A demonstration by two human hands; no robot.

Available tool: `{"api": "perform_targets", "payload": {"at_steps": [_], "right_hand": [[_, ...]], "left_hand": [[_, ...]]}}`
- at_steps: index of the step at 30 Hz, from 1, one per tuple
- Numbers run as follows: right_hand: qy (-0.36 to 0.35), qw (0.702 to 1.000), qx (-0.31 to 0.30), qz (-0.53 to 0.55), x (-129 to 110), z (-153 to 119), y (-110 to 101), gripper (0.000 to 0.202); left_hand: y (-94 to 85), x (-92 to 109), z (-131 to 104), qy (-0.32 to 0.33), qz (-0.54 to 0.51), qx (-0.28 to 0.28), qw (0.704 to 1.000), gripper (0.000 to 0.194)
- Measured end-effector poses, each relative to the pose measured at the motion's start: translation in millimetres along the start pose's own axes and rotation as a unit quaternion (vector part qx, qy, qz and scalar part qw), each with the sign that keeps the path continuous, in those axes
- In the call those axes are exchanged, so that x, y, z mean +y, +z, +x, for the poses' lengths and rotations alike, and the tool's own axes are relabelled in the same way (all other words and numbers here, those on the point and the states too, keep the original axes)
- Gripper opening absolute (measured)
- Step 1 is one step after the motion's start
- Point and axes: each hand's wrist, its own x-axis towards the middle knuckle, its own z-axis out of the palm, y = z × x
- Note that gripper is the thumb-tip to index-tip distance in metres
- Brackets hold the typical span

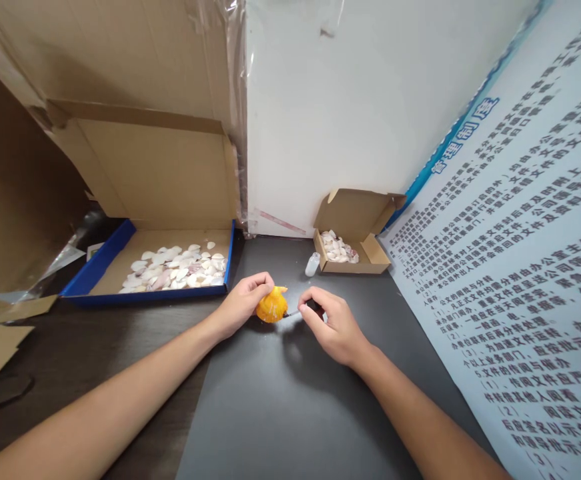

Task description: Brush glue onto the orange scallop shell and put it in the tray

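My left hand (246, 301) pinches a yellow-orange scallop shell (272, 307) by its upper left edge, just above the grey mat. Thumb and fingers of my right hand (331, 321) are closed on a thin brush (294, 313) whose cap is dark. The brush's dark tip is at the lower right edge of the shell; whether it touches I cannot tell. Beyond my right hand a small translucent bottle (312, 265) stands uncapped beside a small cardboard box (355, 268).
White and pinkish shells (337, 247) fill the left part of the small box. On the left, a larger blue-edged cardboard box (150, 294) with its lid raised holds many pale shells (180, 268). A white panel (370, 100) and a printed poster (530, 267) stand behind and right.
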Motion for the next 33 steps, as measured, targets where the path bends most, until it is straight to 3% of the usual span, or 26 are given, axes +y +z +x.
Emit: {"api": "perform_targets", "payload": {"at_steps": [8, 18, 24, 33], "right_hand": [[0.007, 0.999, 0.037, 0.032, 2.3, -0.8, 2.0, 0.016], [0.002, 1.000, -0.006, -0.007, 1.1, 0.2, 1.1, 0.012], [-0.002, 0.999, 0.035, 0.013, 3.6, 0.0, 2.6, 0.016], [0.002, 1.000, -0.012, -0.008, -0.7, 0.2, 2.2, 0.013]], "left_hand": [[1.0, 1.3, 0.0, -0.009, -0.003, -0.002, 1.000, 0.026], [0.0, -1.6, 1.7, 0.007, 0.024, 0.001, 1.000, 0.028], [-1.1, -3.2, 2.2, 0.008, 0.027, -0.010, 1.000, 0.026], [-0.1, -0.9, 1.3, 0.006, 0.033, 0.002, 0.999, 0.025]]}}
